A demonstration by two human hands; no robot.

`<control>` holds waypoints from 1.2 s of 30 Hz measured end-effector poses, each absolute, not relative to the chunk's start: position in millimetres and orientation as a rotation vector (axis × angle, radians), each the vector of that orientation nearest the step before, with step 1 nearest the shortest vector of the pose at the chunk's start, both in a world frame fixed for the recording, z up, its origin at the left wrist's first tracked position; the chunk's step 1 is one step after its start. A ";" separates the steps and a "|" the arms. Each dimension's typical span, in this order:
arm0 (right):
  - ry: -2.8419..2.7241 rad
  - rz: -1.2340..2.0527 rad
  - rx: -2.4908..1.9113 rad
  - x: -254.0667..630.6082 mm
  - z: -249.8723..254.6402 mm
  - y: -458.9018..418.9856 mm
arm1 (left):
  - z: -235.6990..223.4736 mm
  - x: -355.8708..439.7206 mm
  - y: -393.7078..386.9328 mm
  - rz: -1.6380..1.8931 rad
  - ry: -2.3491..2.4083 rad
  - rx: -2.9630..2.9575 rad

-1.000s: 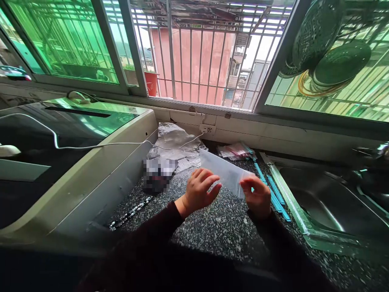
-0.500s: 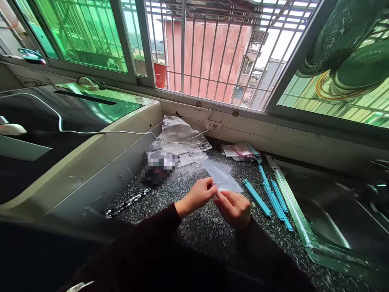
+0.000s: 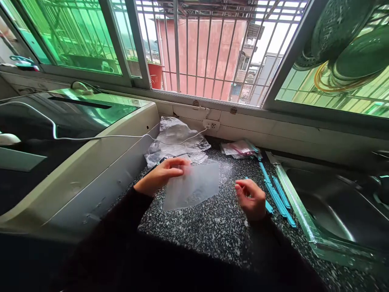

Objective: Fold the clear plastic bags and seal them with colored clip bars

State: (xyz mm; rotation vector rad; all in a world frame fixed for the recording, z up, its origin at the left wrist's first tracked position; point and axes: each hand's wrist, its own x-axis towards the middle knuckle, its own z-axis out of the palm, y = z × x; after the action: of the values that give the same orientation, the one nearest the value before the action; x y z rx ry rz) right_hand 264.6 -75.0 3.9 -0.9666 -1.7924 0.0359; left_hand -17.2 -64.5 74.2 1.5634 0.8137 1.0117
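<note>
My left hand (image 3: 165, 173) pinches the upper left edge of a translucent plastic bag (image 3: 194, 190), thumb on top. The bag is spread flat and tilted above the speckled counter. Apart from the bag, to its right, my right hand (image 3: 251, 197) is closed, its fingers curled in and nothing visible in them. Beside and partly behind that hand lie several long blue bag-sealing clips (image 3: 275, 196). A dark edge shows behind my left hand; most of that thing is hidden.
Crumpled clear plastic (image 3: 176, 136) lies against the back corner, under a white cable (image 3: 121, 136) running to a wall socket (image 3: 211, 125). Small packets (image 3: 240, 149) sit by the wall. A metal sink (image 3: 322, 202) borders the right; a large pale appliance (image 3: 115, 150) stands left.
My hands have moved apart. My left hand has carried the bag left and turned it flatter toward me; my right hand has let go of it and moved right.
</note>
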 end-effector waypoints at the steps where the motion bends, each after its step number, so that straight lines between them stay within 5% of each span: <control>1: -1.766 0.131 -0.988 267.8 6.4 -71.5 | 77.6 -19.1 -65.3 0.961 0.771 1.532; 10: -1.966 1.206 -1.080 278.0 7.1 -57.2 | 64.7 2.5 -33.8 0.782 0.617 1.442; 19: -2.235 1.426 -1.244 289.7 10.3 -53.6 | 1.7 -1.6 11.9 0.851 0.863 1.384; 30: -2.445 1.728 -1.231 256.7 -13.1 -67.8 | 5.6 2.1 2.7 0.894 1.020 1.566; 36: -2.019 1.392 -1.210 237.8 -13.1 -66.4 | 2.7 18.5 -11.5 0.795 0.908 1.715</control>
State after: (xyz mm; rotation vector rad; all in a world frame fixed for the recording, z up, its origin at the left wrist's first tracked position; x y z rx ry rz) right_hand 237.8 -66.4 -13.1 -1.2103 -2.0191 1.3923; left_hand 18.5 -11.5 2.7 1.7149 0.9084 0.7946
